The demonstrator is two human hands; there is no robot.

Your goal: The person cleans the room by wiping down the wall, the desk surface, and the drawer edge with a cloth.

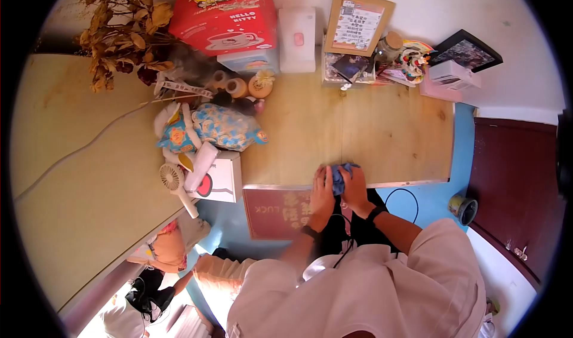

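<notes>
A crumpled blue cloth (338, 180) is bunched between my two hands at the front edge of the wooden tabletop (358, 129). My left hand (322, 190) wraps around its left side, fingers curled. From the right, my right hand (355, 187) grips the same cloth, with its fingers bent over the top. Part of the cloth shows between the hands; the rest is hidden under the fingers. Both wrists wear dark bands.
Left on the table are a blue patterned bag (224, 128), a white box (224, 174) and a handheld fan (173, 177). Behind stand a red Hello Kitty box (239, 24), a wooden picture frame (358, 21) and a black frame (468, 51). A bin (464, 209) sits at right.
</notes>
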